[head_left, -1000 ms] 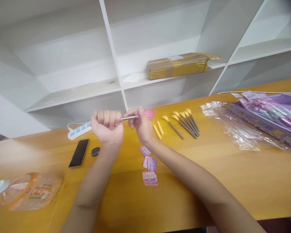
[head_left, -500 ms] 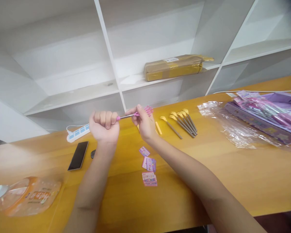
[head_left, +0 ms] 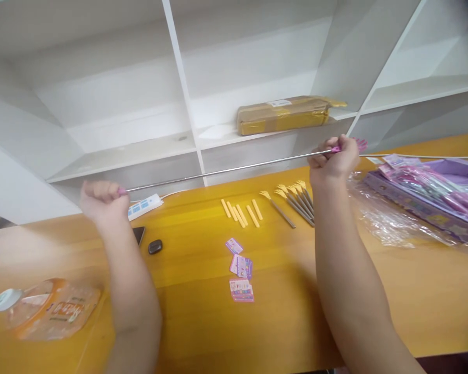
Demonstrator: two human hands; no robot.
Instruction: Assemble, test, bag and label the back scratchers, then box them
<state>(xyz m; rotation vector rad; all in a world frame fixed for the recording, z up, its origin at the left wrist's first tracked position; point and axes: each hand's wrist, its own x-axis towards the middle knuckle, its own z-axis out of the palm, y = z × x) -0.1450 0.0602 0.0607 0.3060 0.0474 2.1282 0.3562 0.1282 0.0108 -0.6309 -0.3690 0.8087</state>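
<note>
Since a second ago your two hands have drawn far apart, and the short pink-handled stick they held close together over the middle of the table now spans between them as a long thin metal rod [head_left: 226, 170].

At the far left a plastic bottle [head_left: 47, 309] lies on its side on the wooden table [head_left: 413, 291]. Your left hand [head_left: 101, 200] is a closed fist, fingers curled tight around the pink handle end of the rod, held above a white power strip [head_left: 145, 206], a phone [head_left: 139, 234] and a small dark case [head_left: 155, 246]. From that fist the rod runs up and to the right, clear of the table, in front of the white shelves [head_left: 181, 98].

Under its middle lie a few small pink cards [head_left: 241, 266], a row of short yellow sticks [head_left: 242, 212] and a bunch of yellow-clawed scratchers [head_left: 294, 198]. A brown parcel [head_left: 286, 113] sits on the shelf behind.

Your right hand [head_left: 333, 161] pinches the rod just below its pink claw head [head_left: 359, 144], fingers clamped together on it. Beyond it lie a clear plastic bag [head_left: 378, 213] and a purple box [head_left: 432, 195].

You appear to be at the fully extended stage of stretching out this telescopic scratcher. Any next move calls for an even grip at both ends, since the thin sections could bend.
</note>
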